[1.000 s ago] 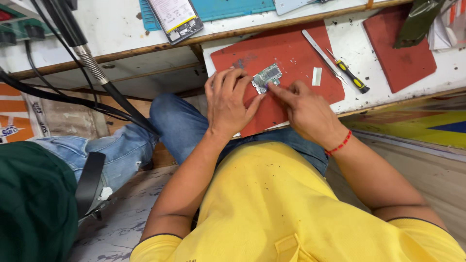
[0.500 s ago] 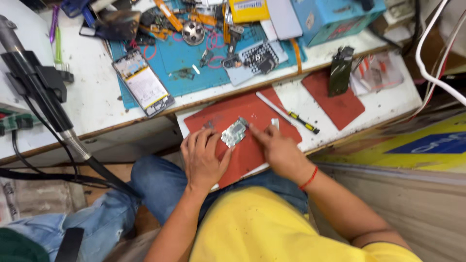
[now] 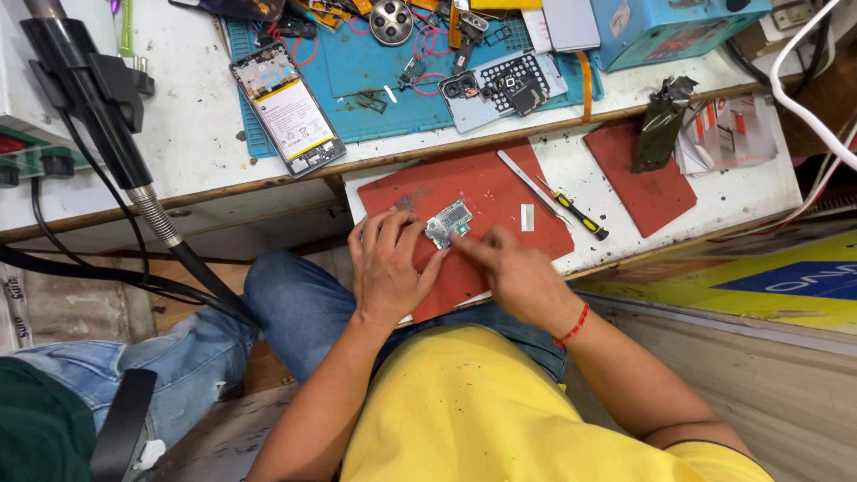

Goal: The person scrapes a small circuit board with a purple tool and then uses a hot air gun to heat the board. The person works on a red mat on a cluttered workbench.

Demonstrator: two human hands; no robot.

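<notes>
A small green circuit board lies on a red mat on a pulled-out white shelf. My left hand rests on the mat and pinches the board's left edge with its fingertips. My right hand, with a red thread at the wrist, presses a finger against the board's lower right side. I cannot tell whether it holds a small tool.
A screwdriver with a yellow and black handle and a small white strip lie on the mat's right part. A second red mat lies further right. Above, a blue mat carries an opened phone and several parts. A black hose hangs at left.
The camera has tilted up and back, so more of the bench with the blue mat shows. Both hands stay on the board on the red mat.
</notes>
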